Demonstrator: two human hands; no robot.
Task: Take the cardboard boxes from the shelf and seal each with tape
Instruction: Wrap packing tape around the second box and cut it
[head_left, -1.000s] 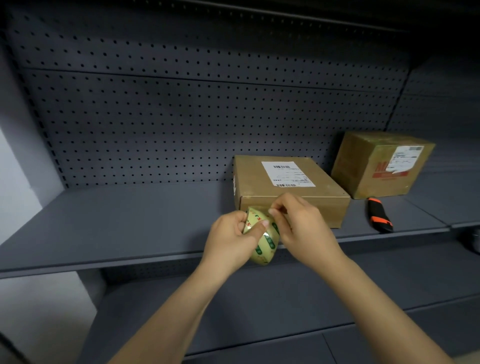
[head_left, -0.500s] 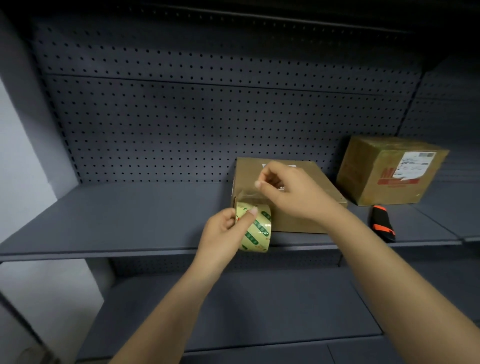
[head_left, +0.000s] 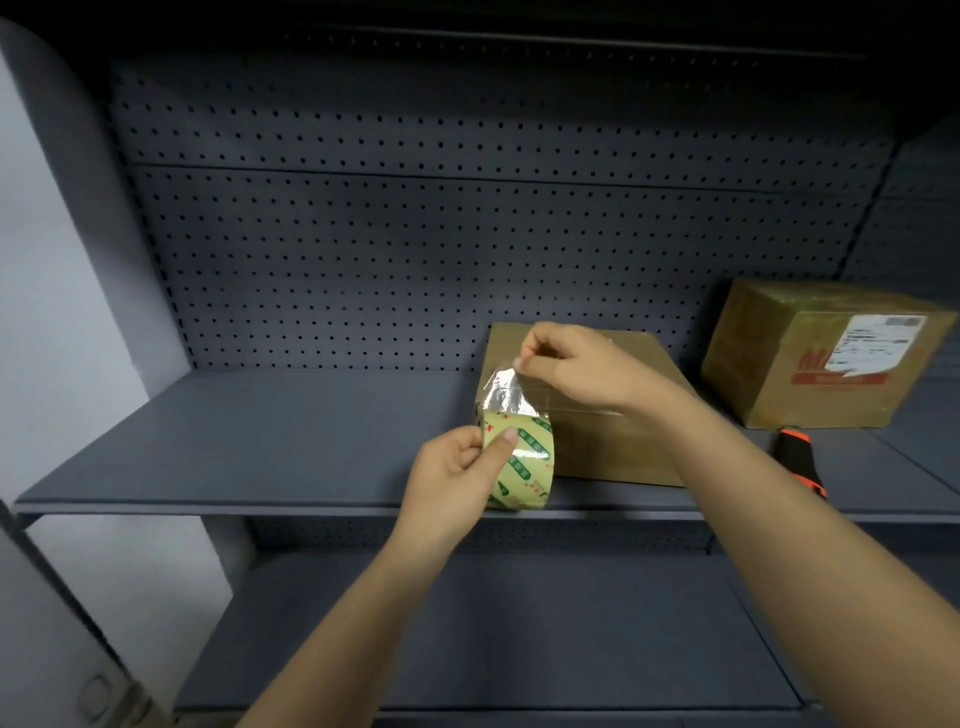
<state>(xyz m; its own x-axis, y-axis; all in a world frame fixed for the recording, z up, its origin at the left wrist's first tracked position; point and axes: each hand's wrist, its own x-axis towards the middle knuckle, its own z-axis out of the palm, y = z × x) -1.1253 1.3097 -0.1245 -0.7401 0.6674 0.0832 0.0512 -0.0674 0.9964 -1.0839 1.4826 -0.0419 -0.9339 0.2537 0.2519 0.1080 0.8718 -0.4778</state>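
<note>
The left hand (head_left: 447, 467) is gripping a roll of clear packing tape (head_left: 522, 462) printed with green marks, its thumb lying across the roll's outer face and its fingers curling round the far side, holding the roll upright just in front of the shelf's (head_left: 260, 441) edge. The right hand (head_left: 576, 366) is pinching the free end of the tape between thumb and forefinger, above the roll, so a short, shiny strip (head_left: 506, 392) is stretching up from the roll to those fingertips; the other fingers are curling loosely behind. Both hands are working right in front of the nearer cardboard box (head_left: 608, 447), which is sitting on the grey shelf with its front face toward the camera – the strip is hanging over its front left corner, though whether it is touching the cardboard is hard to tell. A second cardboard box (head_left: 810, 358), bearing a white label and red print, is sitting further right and back on the same shelf, tilted. Between the two, partly hidden by the right forearm, a black and orange cutter (head_left: 800, 462) is lying on the shelf. A dark pegboard panel (head_left: 415, 260) is rising behind everything, and a lower shelf (head_left: 519, 623) is showing beneath the arms.
</note>
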